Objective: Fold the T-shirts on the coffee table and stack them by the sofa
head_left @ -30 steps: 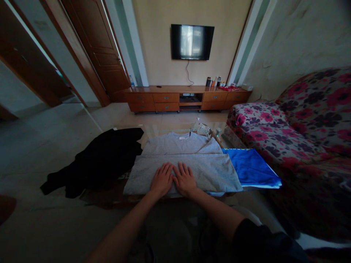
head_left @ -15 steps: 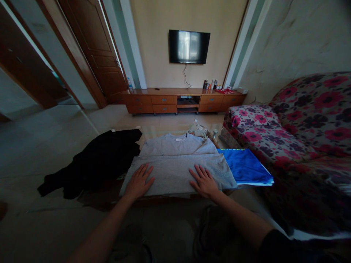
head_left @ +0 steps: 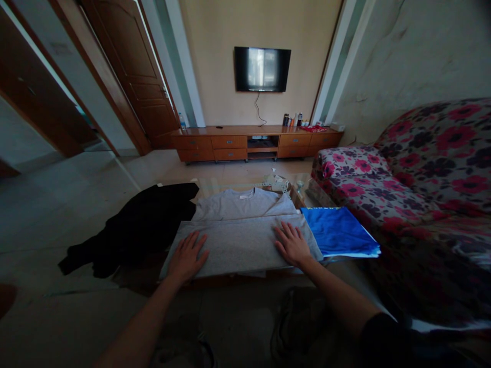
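A grey T-shirt (head_left: 241,245) lies on a low table, its lower part folded up toward the collar, which faces away from me. My left hand (head_left: 187,257) rests flat on the left part of the folded layer, fingers spread. On the right part of the same layer lies my right hand (head_left: 292,244), palm down with its fingers apart. Neither hand holds anything. A black garment (head_left: 141,225) is heaped to the left of the shirt. Folded blue cloth (head_left: 339,231) lies against the shirt's right side.
Behind the shirt, a crumpled bag (head_left: 276,183) and a small glass (head_left: 300,186) stand on the table. A flowered sofa (head_left: 414,189) is at the right. Farther back are a wooden TV cabinet (head_left: 230,145) and a wall-mounted TV (head_left: 262,69).
My hands have moved farther apart on the grey shirt, the left one leftward and the right one rightward and slightly away from me. The view has shifted a little.
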`<state>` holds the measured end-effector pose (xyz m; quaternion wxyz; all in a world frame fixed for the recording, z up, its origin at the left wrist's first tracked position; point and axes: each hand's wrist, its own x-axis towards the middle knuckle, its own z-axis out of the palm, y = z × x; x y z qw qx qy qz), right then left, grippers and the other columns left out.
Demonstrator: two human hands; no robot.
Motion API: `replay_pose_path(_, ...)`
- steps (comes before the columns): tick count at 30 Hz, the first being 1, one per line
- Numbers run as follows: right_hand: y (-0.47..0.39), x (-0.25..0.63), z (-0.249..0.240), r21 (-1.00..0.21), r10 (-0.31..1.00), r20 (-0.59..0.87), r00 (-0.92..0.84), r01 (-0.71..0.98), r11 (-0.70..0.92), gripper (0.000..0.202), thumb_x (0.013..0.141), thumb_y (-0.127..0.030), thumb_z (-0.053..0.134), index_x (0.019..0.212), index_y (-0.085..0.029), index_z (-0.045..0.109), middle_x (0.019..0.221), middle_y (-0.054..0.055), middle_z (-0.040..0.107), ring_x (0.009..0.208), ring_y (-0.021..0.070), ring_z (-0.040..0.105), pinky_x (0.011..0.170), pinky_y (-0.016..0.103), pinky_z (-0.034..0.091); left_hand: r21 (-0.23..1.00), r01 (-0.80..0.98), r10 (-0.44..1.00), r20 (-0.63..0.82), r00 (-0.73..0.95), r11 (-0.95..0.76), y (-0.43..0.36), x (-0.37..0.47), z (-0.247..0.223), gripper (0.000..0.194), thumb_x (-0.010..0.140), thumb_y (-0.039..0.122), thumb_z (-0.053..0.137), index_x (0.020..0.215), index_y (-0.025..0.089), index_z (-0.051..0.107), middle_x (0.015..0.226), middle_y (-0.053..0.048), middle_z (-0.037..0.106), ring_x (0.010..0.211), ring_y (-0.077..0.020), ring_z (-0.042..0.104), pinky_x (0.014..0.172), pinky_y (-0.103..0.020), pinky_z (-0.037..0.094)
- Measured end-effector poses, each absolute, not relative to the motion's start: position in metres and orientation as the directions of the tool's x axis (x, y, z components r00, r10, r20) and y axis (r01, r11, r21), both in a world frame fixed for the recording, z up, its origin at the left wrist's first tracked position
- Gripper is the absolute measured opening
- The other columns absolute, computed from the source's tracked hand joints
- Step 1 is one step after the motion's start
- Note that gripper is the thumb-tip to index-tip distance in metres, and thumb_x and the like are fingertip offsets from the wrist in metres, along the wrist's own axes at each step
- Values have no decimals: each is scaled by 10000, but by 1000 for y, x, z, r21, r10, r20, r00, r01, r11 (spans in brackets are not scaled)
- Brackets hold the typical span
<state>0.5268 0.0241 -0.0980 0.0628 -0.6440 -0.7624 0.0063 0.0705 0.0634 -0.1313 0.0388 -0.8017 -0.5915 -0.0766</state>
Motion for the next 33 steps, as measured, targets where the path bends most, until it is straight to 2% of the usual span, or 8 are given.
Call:
replay_pose_path(5,31,538,-108,-101,992,28,-124,987,127,667,1017,-643,324,1626,-377,272,1733,1,92,1587,318,89,1251,563,73,48,954,949,122,289,-297,67,62,-133,654,1011,572,367,1594,278,382,1702,-78,249,1574,-285,208,1253,-509,215)
replay_pose_path(10,38,547,-111,-69,993,83,-80,994,86,645,1037,-604,271,1630,-352,286,1732,-3,95,1591,277,78,1265,516,43,32,957,940,202,277,-288,71,50,-129,630,1023,499,344,1597,241,376,1703,-74,252,1579,-265,192,1259,-480,219)
replay_pose_path(13,42,551,-112,-63,998,61,-21,998,25,692,1025,-626,282,1643,-316,257,1733,24,96,1593,276,60,1265,508,48,38,968,953,186,239,-250,73,47,-129,670,1011,520,349,1596,194,373,1684,-110,293,1563,-287,242,1248,-494,242)
replay_pose_path(17,43,546,-111,-84,998,61,-5,996,10,715,1019,-654,245,1645,-307,255,1735,32,82,1593,275,56,1261,502,59,41,973,954,206,216,-229,79,50,-126,638,1003,530,351,1545,207,453,1654,-111,362,1526,-304,325,1233,-504,267)
replay_pose_path(21,50,537,-108,-85,991,132,30,996,-18,698,1026,-625,243,1646,-304,256,1738,32,50,1593,285,48,1256,507,65,48,967,940,248,232,-252,88,63,-123,628,1010,493,342,1544,181,447,1663,-107,344,1551,-292,268,1264,-485,209)
replay_pose_path(25,69,534,-109,-101,990,117,74,993,-62,713,1021,-637,235,1649,-298,247,1739,44,43,1589,310,56,1248,530,76,62,958,933,252,258,-282,101,80,-121,638,1009,486,342,1565,180,412,1671,-99,329,1568,-275,224,1281,-483,165)
replay_pose_path(29,91,543,-110,-101,981,159,109,990,-93,733,1020,-651,238,1647,-273,262,1739,61,17,1587,338,33,1245,537,65,77,961,933,271,235,-265,115,86,-119,636,1002,476,360,1568,192,410,1664,-96,344,1573,-277,205,1283,-498,143)
replay_pose_path(33,104,558,-114,-68,982,159,104,993,-95,730,1011,-676,259,1636,-301,292,1739,51,51,1588,324,44,1250,512,55,54,974,939,281,197,-220,127,79,-126,619,1001,478,365,1569,237,414,1679,-84,313,1573,-283,202,1270,-520,151)
